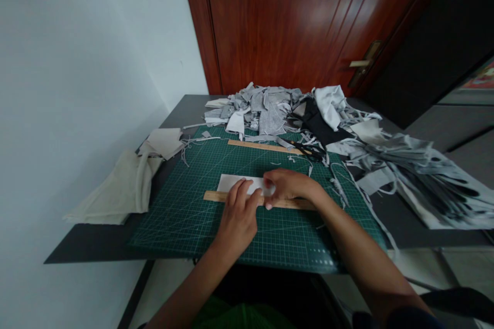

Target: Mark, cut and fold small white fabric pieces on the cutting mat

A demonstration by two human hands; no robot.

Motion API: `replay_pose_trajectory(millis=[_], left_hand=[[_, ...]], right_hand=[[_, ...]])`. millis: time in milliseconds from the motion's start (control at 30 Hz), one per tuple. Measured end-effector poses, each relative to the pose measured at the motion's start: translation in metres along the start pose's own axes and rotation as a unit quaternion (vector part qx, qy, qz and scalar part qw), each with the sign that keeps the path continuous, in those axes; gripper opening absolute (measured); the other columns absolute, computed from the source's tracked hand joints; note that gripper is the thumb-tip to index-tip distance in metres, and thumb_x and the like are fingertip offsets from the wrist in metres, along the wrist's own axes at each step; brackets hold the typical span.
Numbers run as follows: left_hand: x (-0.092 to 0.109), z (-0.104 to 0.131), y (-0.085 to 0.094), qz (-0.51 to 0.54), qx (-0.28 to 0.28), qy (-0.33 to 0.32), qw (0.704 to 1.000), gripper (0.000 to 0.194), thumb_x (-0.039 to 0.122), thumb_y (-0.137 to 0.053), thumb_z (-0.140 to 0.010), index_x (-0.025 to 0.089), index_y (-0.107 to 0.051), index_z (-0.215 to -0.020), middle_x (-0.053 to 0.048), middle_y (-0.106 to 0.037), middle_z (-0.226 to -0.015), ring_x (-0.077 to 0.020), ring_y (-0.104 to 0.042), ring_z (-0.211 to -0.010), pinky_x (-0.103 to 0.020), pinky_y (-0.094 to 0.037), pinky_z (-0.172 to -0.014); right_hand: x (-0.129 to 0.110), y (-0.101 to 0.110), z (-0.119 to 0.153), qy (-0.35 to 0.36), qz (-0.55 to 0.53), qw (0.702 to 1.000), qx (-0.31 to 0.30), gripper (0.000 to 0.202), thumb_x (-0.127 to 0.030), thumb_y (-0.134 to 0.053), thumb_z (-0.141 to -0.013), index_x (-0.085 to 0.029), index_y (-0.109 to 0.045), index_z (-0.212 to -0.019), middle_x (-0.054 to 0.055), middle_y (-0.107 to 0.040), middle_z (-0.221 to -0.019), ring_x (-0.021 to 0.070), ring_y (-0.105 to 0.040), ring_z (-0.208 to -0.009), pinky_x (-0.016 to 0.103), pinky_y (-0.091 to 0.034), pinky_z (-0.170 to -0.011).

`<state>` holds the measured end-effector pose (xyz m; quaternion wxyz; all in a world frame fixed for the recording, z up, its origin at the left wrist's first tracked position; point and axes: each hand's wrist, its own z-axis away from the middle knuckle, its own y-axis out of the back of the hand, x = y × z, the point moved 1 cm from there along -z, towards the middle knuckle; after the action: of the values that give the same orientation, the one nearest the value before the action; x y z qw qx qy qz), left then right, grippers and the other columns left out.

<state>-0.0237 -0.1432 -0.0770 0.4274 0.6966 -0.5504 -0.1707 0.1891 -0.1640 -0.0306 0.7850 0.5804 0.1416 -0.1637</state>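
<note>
A white fabric piece (230, 182) lies flat on the green cutting mat (185, 190). Along its near edge runs a wooden ruler (213, 196). My left hand (238, 216) rests with fingers stretched and spread over the ruler and the fabric. At the fabric's right end, my right hand (287, 185) has its fingers curled closed, touching the fabric just beyond the ruler. What those fingers hold, if anything, is hidden. Farther back on the mat lie a second wooden ruler (254, 146) and black-handled scissors (309, 151).
Grey and white fabric scraps (266, 105) are heaped at the back, with black cloth (318, 123) beside them. Folded grey fabric (432, 180) is stacked at right. Cream cloth (119, 185) lies at left against the wall. Loose strips trail over the mat's right side.
</note>
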Motion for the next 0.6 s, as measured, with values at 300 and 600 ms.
replay_pose_trajectory(millis=[300, 600], left_hand=[[0.006, -0.008, 0.012, 0.055, 0.028, -0.05, 0.997, 0.017, 0.009, -0.049, -0.098, 0.018, -0.063, -0.099, -0.007, -0.065, -0.096, -0.0237, -0.059, -0.097, -0.041, -0.055, -0.089], [0.005, -0.009, 0.009, 0.008, -0.082, 0.021, 0.996, 0.009, 0.02, -0.059, -0.097, 0.018, -0.067, -0.096, -0.007, -0.066, -0.098, -0.0268, -0.06, -0.1, -0.046, -0.053, -0.089]], right_hand=[[-0.02, -0.005, 0.007, -0.025, 0.014, 1.0, 0.005, 0.034, -0.041, -0.085, -0.069, -0.02, -0.077, -0.096, 0.007, -0.073, -0.102, 0.0234, -0.065, -0.091, 0.026, -0.038, -0.066], [-0.006, -0.009, -0.007, -0.008, -0.044, 0.999, -0.014, 0.025, -0.037, -0.077, -0.077, -0.018, -0.078, -0.093, 0.004, -0.074, -0.092, 0.0179, -0.063, -0.08, 0.023, -0.039, -0.062]])
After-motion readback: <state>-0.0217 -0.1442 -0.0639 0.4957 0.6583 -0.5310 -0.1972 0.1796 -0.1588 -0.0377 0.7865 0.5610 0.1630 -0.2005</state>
